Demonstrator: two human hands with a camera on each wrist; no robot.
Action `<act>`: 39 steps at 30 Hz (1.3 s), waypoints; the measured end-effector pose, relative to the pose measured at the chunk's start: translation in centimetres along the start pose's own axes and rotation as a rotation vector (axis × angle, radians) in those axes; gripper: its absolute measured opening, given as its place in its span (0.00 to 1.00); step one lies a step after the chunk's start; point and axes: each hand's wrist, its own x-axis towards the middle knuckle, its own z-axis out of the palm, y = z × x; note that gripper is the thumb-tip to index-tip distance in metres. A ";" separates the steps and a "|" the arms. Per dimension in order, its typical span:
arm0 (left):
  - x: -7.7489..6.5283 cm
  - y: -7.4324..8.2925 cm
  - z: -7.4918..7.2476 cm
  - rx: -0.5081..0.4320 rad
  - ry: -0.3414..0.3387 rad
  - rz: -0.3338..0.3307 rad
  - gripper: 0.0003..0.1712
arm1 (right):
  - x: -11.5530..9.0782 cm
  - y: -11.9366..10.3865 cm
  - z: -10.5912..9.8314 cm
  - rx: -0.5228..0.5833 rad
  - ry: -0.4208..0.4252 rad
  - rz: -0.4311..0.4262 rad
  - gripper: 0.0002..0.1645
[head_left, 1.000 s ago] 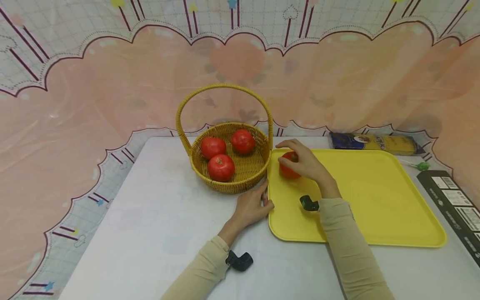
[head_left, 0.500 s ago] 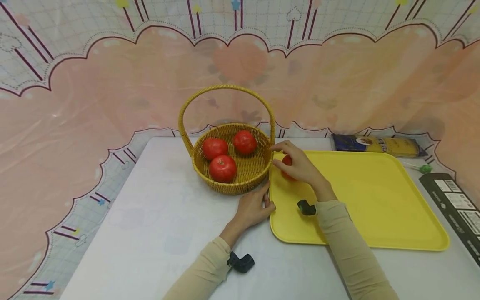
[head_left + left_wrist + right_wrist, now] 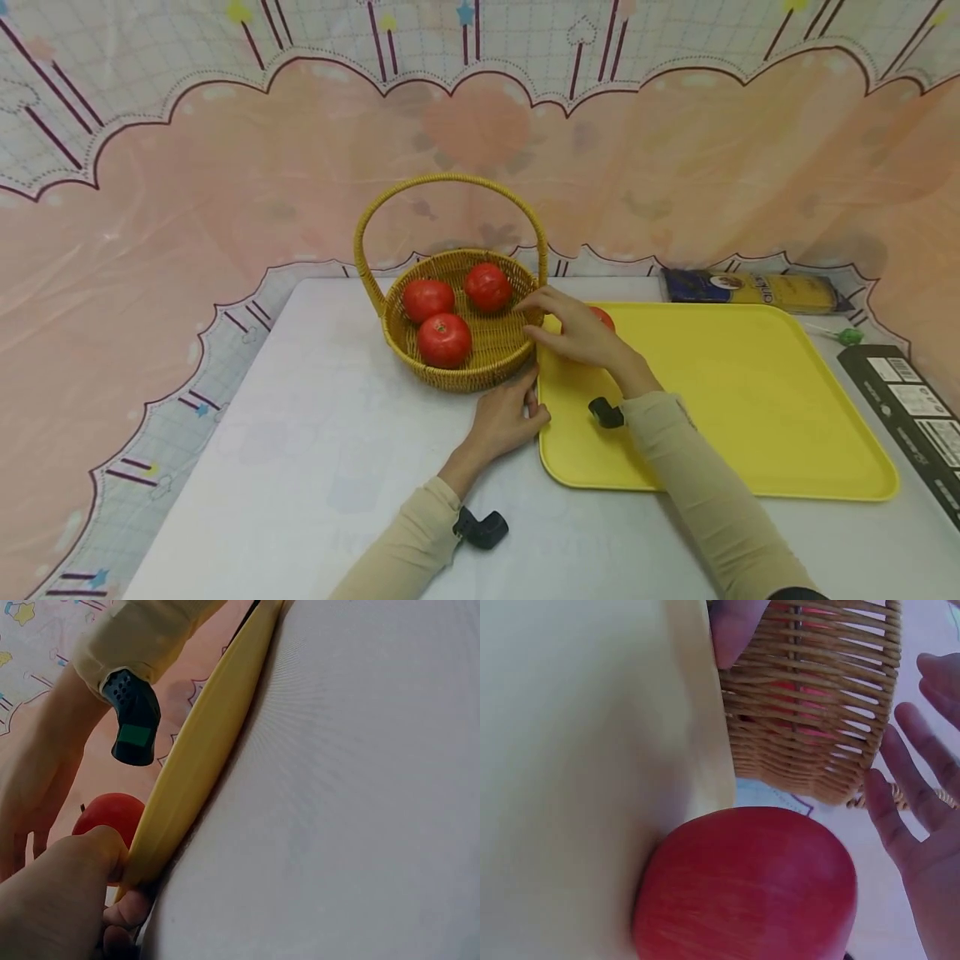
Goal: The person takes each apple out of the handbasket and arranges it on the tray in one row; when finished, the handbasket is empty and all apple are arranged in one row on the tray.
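Observation:
My left hand [image 3: 504,421] holds the left edge of the yellow tray [image 3: 750,400]; in the left wrist view the thumb lies over the rim with fingers beneath. At the right rim of the wicker basket [image 3: 465,380], my right hand [image 3: 581,335] reaches in with fingers spread and nothing in its grasp. One red tomato [image 3: 750,892] sits on the tray, partly hidden behind the right hand in the head view. Inside the basket are a front tomato [image 3: 444,340], a left tomato [image 3: 427,300] and a back tomato [image 3: 488,287].
The basket's tall handle [image 3: 450,177] arches above it. Behind the tray lies a blue and yellow pasta packet [image 3: 753,289]. Off the tray's right side are a green lollipop [image 3: 849,337] and a black box [image 3: 903,417]. A patterned cloth [image 3: 225,183] hangs at the back.
My right hand has moved left from over the tray's tomato to the basket's right rim, leaving that tomato on the tray. The left hand stays at the tray's edge.

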 end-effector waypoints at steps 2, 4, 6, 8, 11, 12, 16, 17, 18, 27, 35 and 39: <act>-0.1 0.1 -0.1 -0.009 0.004 0.000 0.33 | 0.3 -0.3 0.0 -0.013 -0.034 0.009 0.19; -0.2 0.1 -0.1 -0.007 0.012 -0.001 0.31 | 0.5 -0.5 0.0 -0.022 -0.071 0.015 0.19; -0.3 0.2 0.0 -0.006 0.020 0.001 0.29 | 0.8 -0.6 0.0 -0.031 -0.107 0.017 0.19; -0.4 0.3 0.0 -0.003 0.028 0.011 0.27 | 1.1 -0.7 0.1 -0.043 -0.139 0.015 0.19; -0.5 0.4 0.1 0.007 0.047 0.035 0.20 | 1.6 -0.8 0.4 -0.062 -0.178 -0.002 0.18; -0.6 0.4 0.2 0.010 0.055 0.042 0.17 | 1.9 -0.8 0.6 -0.068 -0.191 -0.010 0.18; -0.8 0.5 0.4 0.033 0.087 0.062 0.10 | 2.5 -0.8 1.2 -0.094 -0.236 -0.061 0.18; -0.9 0.6 0.5 0.041 0.092 0.065 0.10 | 2.7 -0.8 1.4 -0.103 -0.242 -0.074 0.18; -1.1 0.7 0.5 0.046 0.097 0.066 0.11 | 2.8 -0.9 1.5 -0.108 -0.245 -0.084 0.18; -2.7 1.6 0.9 0.140 0.129 0.066 0.22 | 4.3 -1.4 2.3 -0.155 -0.278 -0.152 0.20; -3.2 1.7 0.9 0.154 0.133 0.064 0.33 | 5.4 -1.7 3.3 -0.210 -0.290 -0.222 0.22; -3.3 1.7 0.9 0.152 0.136 0.063 0.35 | 6.1 -1.8 3.7 -0.239 -0.293 -0.258 0.24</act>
